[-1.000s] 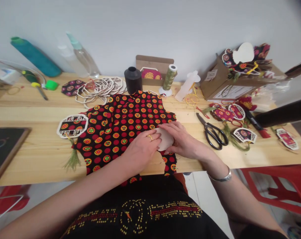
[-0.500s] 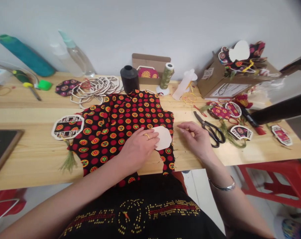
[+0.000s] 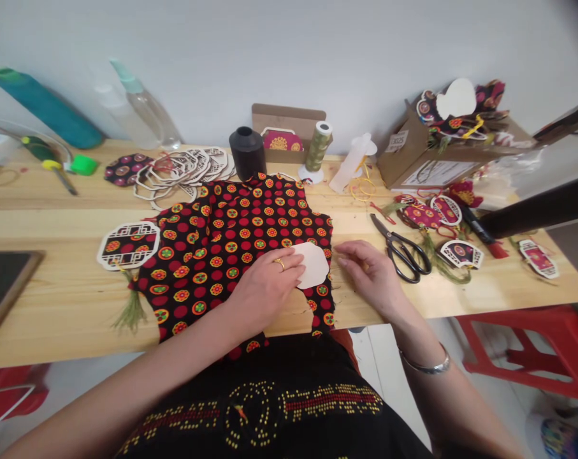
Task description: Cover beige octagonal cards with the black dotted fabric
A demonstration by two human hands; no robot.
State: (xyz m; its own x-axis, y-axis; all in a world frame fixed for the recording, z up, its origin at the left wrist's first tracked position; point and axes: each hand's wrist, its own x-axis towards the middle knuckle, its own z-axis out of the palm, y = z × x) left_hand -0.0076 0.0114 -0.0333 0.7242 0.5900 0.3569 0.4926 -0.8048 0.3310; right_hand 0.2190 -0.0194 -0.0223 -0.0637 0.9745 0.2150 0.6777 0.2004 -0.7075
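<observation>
Black cloth (image 3: pixel 241 223) with red dots and bright flower roundels lies spread on the wooden table. On its right part rests a white card piece (image 3: pixel 314 265) with rounded corners. The fingers of my left hand (image 3: pixel 272 280) lie flat on the card's left side, a gold ring on one of them. Just beyond the cloth's right edge is my right hand (image 3: pixel 369 274), its thumb and forefinger apart and bent toward that edge. Whether its fingertips touch the cloth, I cannot tell. Black-handled scissors (image 3: pixel 406 255) lie to the right of this hand.
Behind the cloth stand a black thread cone (image 3: pixel 247 153) and a green thread spool (image 3: pixel 320 148). Stacked white lattice frames (image 3: pixel 188 169) lie at the back left. A cardboard box (image 3: pixel 403 150) holds ornaments at the back right. A tasselled ornament (image 3: pixel 129 245) touches the cloth's left side.
My right hand has moved slightly left, closer to the cloth's right edge. My left hand and the white card have stayed in place. The view has shifted a little.
</observation>
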